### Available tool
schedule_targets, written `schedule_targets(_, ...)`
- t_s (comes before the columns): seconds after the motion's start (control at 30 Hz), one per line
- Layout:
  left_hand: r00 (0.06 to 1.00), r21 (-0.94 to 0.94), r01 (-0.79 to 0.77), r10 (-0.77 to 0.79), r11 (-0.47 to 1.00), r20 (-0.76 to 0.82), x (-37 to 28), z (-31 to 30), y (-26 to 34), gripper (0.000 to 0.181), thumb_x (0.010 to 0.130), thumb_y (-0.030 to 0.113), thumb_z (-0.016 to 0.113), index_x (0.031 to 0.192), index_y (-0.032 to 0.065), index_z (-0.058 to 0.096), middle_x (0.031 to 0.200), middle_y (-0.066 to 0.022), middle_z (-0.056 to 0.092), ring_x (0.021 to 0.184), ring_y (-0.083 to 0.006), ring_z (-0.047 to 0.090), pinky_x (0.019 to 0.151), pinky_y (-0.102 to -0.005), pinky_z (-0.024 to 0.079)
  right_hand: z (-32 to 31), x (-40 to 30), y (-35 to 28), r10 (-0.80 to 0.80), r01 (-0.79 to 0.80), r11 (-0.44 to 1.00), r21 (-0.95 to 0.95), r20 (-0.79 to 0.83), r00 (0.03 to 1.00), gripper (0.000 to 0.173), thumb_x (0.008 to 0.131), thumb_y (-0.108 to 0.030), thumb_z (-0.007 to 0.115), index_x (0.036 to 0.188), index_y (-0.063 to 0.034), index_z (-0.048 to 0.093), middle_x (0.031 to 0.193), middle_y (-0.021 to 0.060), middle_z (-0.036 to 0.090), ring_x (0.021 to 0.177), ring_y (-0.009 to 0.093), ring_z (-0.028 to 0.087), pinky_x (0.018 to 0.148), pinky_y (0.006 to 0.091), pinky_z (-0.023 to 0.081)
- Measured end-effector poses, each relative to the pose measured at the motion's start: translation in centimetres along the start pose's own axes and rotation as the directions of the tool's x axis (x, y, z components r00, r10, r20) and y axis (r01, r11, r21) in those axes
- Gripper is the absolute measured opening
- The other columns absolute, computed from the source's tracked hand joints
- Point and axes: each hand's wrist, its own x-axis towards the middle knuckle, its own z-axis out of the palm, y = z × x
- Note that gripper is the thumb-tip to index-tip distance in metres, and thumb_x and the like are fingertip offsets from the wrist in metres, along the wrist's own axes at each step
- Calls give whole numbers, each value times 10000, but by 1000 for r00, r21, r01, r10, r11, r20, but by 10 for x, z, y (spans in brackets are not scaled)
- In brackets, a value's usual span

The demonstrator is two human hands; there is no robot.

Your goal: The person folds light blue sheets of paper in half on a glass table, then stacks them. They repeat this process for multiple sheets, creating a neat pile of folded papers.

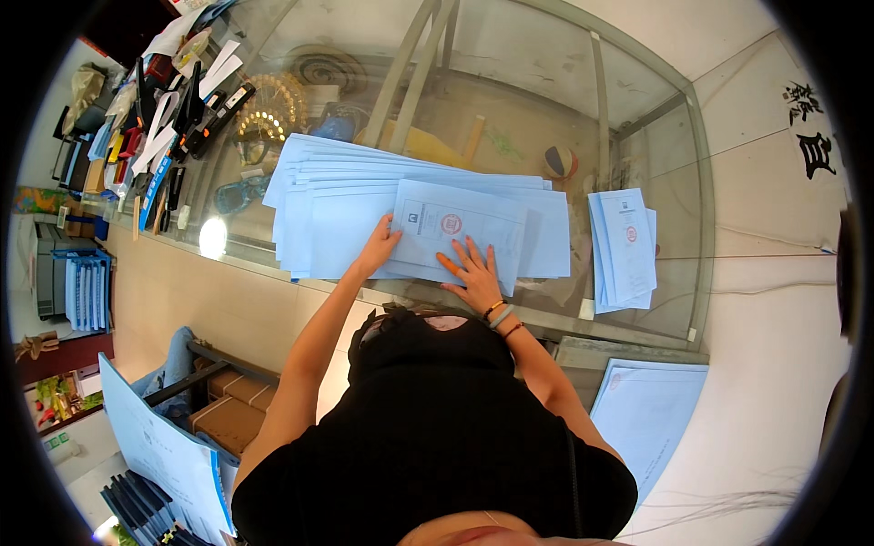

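A light-blue printed sheet (456, 228), folded or layered, bears writing and a red round stamp. It lies over a fanned stack of light-blue papers (341, 225) on a glass counter. My left hand (377, 249) pinches the sheet's left edge, thumb on top. Flat on its lower right part rests my right hand (478, 276), fingers spread. An orange finger cot (448, 263) covers one of its fingers, and bracelets circle the wrist. Farther right, a smaller pile of blue printed papers (623, 249) lies apart, slightly skewed.
The glass display counter (655, 321) has metal-framed edges. Staplers (218, 119), paper strips and other stationery crowd its left end. Large blue sheets (649, 409) lie low at the right. Cardboard boxes (232, 413) and a big blue printed board (164, 443) stand at lower left.
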Motion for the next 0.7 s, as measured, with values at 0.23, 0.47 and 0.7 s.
schedule_targets(0.23,999,-42,-33,33,999,-8,1,3,-7,495,951,82,489,1407,34,304,1148,-131,586,1012,-169,568,882,-311,466,-3,-1,2,-1,0,999,44,7,1000,608,849,-485,606,1415,-333,445,1507,47,355,1432,290,228,1123,609,96)
schedule_targets(0.47,990,10,-91,91,996,-105,6,10,-13,469,944,89,526,1374,20,351,1112,-127,608,965,-155,583,837,-305,479,-2,0,1,-11,11,1000,17,-4,1000,615,844,-507,593,1417,-348,435,1494,50,371,1418,299,254,1112,627,114)
schedule_targets(0.7,967,-29,-98,89,995,-239,-3,-13,4,449,901,92,618,1302,17,431,906,-81,669,778,-131,627,692,-275,509,-19,15,5,-72,71,997,28,11,997,659,906,-499,523,1478,-236,331,1482,55,389,1405,261,285,1131,570,149)
